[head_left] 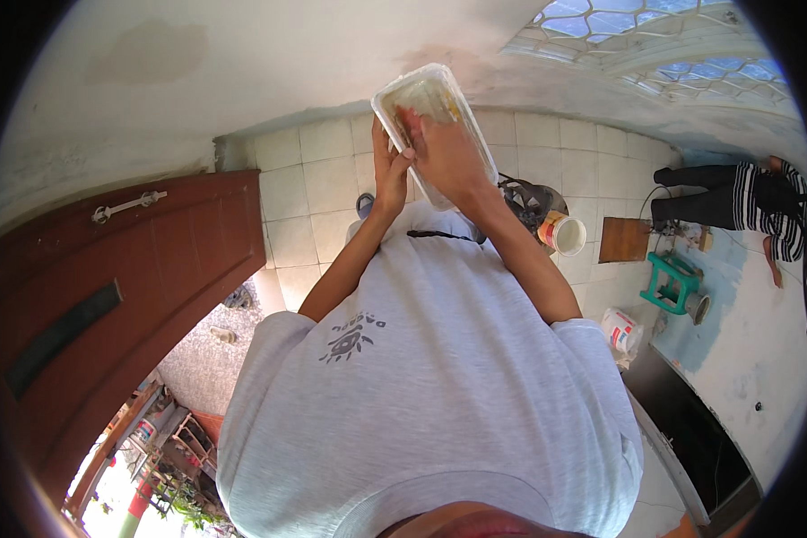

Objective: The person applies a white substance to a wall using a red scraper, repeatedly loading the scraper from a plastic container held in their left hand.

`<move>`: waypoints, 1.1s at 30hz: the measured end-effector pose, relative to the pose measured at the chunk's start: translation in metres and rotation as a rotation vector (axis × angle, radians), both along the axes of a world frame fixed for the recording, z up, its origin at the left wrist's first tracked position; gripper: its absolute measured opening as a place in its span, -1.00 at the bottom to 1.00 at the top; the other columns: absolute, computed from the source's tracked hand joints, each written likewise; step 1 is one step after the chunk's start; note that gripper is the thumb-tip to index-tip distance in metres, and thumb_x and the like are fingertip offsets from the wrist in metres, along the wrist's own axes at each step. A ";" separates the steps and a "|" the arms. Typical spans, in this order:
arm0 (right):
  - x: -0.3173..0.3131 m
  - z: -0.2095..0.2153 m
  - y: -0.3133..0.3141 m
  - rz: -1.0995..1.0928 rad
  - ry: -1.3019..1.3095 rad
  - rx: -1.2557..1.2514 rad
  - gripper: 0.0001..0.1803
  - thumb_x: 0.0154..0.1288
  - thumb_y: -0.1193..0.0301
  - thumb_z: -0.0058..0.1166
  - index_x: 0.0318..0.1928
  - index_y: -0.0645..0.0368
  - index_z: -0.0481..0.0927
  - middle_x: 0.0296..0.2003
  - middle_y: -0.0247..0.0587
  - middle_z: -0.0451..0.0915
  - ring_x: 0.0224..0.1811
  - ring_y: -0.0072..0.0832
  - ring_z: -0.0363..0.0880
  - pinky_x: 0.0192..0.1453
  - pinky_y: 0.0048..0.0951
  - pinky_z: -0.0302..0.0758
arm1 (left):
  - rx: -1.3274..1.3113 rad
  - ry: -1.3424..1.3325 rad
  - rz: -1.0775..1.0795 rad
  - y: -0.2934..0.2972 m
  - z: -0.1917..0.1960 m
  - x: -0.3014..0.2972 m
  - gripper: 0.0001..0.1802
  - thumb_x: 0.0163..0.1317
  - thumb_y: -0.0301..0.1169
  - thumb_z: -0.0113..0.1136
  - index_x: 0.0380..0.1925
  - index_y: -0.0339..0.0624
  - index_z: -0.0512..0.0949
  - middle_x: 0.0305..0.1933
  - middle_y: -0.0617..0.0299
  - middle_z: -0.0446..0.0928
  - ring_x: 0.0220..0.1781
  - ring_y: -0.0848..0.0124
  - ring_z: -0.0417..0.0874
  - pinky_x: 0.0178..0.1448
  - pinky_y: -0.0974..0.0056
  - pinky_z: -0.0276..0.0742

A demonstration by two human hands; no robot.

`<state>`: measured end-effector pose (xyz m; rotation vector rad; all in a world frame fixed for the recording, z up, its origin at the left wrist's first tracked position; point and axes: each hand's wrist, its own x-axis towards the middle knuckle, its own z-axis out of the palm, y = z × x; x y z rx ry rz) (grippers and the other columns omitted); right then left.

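A white rectangular plastic tray (432,90) with raised sides is held up before me, near the wall. My left hand (392,175) grips its left side, thumb over the rim and fingers behind. Inside the tray is my right hand (453,157), its fingers bent down toward the left inner side. Something reddish shows by those fingertips, too small to name. Pale, wet-looking smears and a yellowish spot mark the inside of the tray.
A pale, patchy wall (287,54) rises ahead. To the left hangs a brown door (179,224). On the tiles at right are a bucket (567,236), a dark bag (527,202) and a green stool (674,282). Another person (744,197) in stripes is at far right.
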<state>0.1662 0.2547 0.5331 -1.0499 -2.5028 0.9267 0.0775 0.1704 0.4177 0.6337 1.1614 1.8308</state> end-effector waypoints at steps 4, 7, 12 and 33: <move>-0.002 0.001 0.005 -0.071 -0.132 0.005 -0.65 0.29 0.40 0.07 -0.02 0.40 0.46 -0.35 0.23 0.64 -0.31 0.10 0.67 -0.21 -0.02 0.59 | 0.056 -0.029 0.016 0.005 0.013 0.006 0.03 0.14 -0.11 0.25 0.51 -0.17 -0.08 0.46 0.10 0.14 0.48 0.25 0.20 0.52 0.14 0.11; -0.008 -0.014 -0.001 -0.057 -0.215 0.017 -0.69 0.30 0.43 0.05 -0.06 0.40 0.39 -0.37 0.23 0.64 -0.35 0.09 0.68 -0.26 -0.03 0.61 | 0.062 -0.030 0.001 0.005 0.017 0.007 0.03 0.14 -0.07 0.25 0.50 -0.18 -0.07 0.45 0.10 0.15 0.48 0.25 0.19 0.52 0.14 0.10; -0.005 -0.010 0.002 -0.071 -0.135 -0.008 -0.69 0.26 0.47 0.05 -0.04 0.37 0.40 -0.32 0.25 0.64 -0.28 0.14 0.66 -0.21 0.04 0.59 | 0.058 0.003 -0.018 0.004 0.013 0.005 0.07 0.13 -0.01 0.28 0.50 -0.18 -0.07 0.47 0.09 0.13 0.50 0.23 0.17 0.53 0.12 0.10; 0.006 -0.036 0.017 -0.166 -0.099 0.004 -0.64 0.22 0.43 0.11 -0.03 0.41 0.51 -0.33 0.32 0.62 -0.17 0.16 0.63 -0.01 0.02 0.55 | -0.107 0.137 -0.031 -0.003 -0.001 -0.002 0.12 0.10 -0.23 0.27 0.56 -0.01 -0.22 0.50 -0.04 0.05 0.27 0.10 0.40 0.26 0.09 0.46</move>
